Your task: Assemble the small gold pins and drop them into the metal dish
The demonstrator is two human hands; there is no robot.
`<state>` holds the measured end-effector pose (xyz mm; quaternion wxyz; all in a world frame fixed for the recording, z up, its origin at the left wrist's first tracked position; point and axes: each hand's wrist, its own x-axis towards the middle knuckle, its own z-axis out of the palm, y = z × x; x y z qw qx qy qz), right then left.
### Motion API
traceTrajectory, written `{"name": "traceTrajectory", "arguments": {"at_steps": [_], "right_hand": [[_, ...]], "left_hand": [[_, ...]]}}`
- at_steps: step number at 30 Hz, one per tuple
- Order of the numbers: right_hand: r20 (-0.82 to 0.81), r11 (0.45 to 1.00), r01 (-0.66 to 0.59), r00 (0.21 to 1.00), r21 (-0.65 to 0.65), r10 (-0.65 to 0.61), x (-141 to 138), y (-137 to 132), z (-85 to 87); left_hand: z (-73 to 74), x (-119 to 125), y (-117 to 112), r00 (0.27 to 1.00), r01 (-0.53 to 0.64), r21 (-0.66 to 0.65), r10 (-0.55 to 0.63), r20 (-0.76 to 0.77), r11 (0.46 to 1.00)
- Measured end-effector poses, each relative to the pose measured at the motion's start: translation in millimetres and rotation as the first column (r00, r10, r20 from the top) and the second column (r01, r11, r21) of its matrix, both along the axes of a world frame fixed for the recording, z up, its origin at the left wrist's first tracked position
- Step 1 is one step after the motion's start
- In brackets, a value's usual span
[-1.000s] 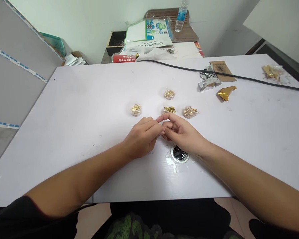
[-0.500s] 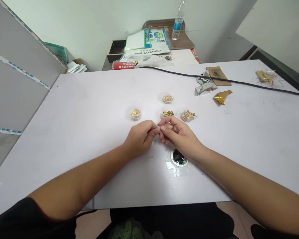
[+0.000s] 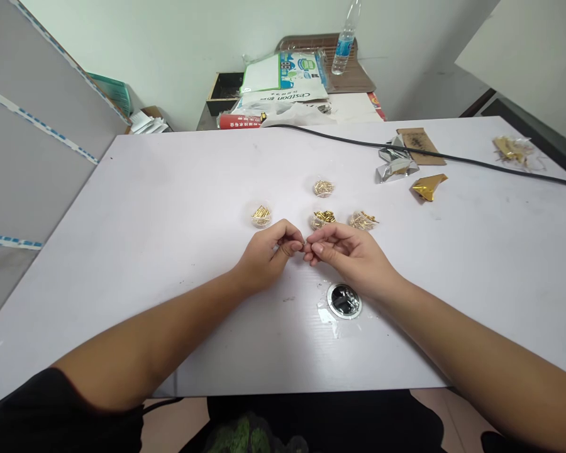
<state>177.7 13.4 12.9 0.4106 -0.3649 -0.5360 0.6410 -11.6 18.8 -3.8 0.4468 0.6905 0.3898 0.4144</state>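
Note:
My left hand [image 3: 270, 257] and my right hand [image 3: 351, 257] meet fingertip to fingertip above the white table [image 3: 170, 189]. Thumb and forefinger are pinched together on each; whatever lies between them is too small to make out. Just beyond the fingers stand small clear cups of gold-coloured metal pins: one cup [image 3: 261, 216] to the left, one [image 3: 323, 219] straight ahead, one [image 3: 363, 219] to the right partly behind my right hand, and another cup [image 3: 323, 188] farther back. Below my right hand a round black table inset with a silver ring [image 3: 344, 301] sits under clear tape.
A black cable [image 3: 349, 140] crosses the table's far side. Near it lie silver foil packets [image 3: 396, 168], a brown paper piece [image 3: 419, 146], a gold foil piece [image 3: 429, 187] and a plastic bag [image 3: 516, 151]. Behind stands a water bottle [image 3: 343, 50]. A grey partition [image 3: 42, 126] borders the left.
The view has shifted slightly, so the table things appear a little farther right. My hands stay together, with the fingertips slightly rearranged.

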Motion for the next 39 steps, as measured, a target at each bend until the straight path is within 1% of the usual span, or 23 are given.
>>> {"name": "traceTrajectory", "arguments": {"at_steps": [6,11,13,16,20,23,31,36,39], "right_hand": [[0.069,0.998,0.015,0.997,0.059,-0.019,1,0,4.2],[0.057,0.992,0.018,0.998,0.124,-0.025,0,-2,5.8],[0.063,0.992,0.015,0.998,0.126,-0.023,1,-3,5.3],[0.072,0.993,-0.013,0.997,0.121,0.004,2,-2,4.1],[0.077,0.994,-0.038,0.997,0.106,0.03,4,-1,3.2],[0.025,0.994,-0.06,0.998,0.091,0.058,5,0,3.0],[-0.098,0.994,-0.104,0.99,-0.035,0.1,5,1,0.8],[-0.13,0.989,-0.11,0.987,-0.102,0.097,7,2,-3.5],[-0.134,0.986,-0.115,0.986,-0.118,0.099,7,2,-4.6]], "left_hand": [[0.8,-1,0,0.997,0.016,-0.04,-0.013,0.072,0.999],[4.6,-1,-1,0.999,0.001,-0.04,0.0,0.037,0.999],[5.5,-1,-1,1.0,0.006,-0.038,-0.005,0.028,0.999],[5.7,-1,-1,0.998,0.037,-0.032,-0.035,0.058,0.999],[5.5,-1,0,0.995,0.051,-0.029,-0.048,0.084,0.998],[5.8,-1,0,0.996,0.046,-0.051,-0.041,0.085,0.998],[4.4,-3,0,0.999,0.016,-0.052,-0.014,0.028,0.999],[3.4,-3,0,0.999,0.01,-0.039,-0.009,0.037,0.999],[3.8,-2,0,0.999,0.007,-0.012,-0.006,0.033,1.0]]}}
